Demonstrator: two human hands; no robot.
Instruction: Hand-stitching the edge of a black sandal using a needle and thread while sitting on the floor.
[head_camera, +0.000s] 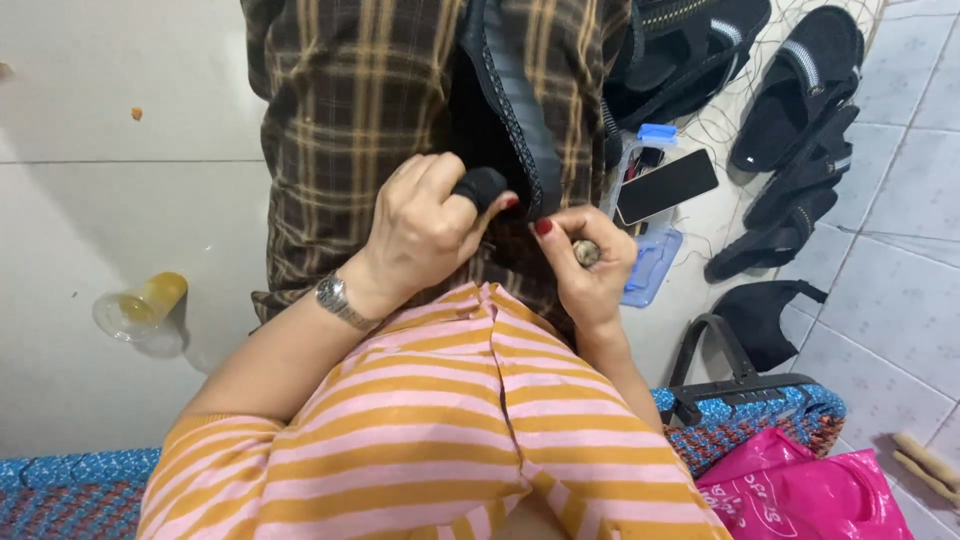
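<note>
Your hands meet at the shoe upper on your lap.

Take the shoe upper (510, 110) as the marker: your left hand (425, 235) sits just left of its lower end, your right hand (590, 265) just right. Beside it to the right lie a phone (665, 185) on a plastic box (650, 265), then sandals (800, 85). Far to the left a cup (140, 305) lies on its side on the floor (100, 200). Nearer you and right, a bag (800, 495).

Black sandal sole (510, 110) is pressed by left hand (425, 225) and pinched by right hand (590, 262) over plaid cloth (350, 110); phone (666, 185) is seen nearby.
</note>
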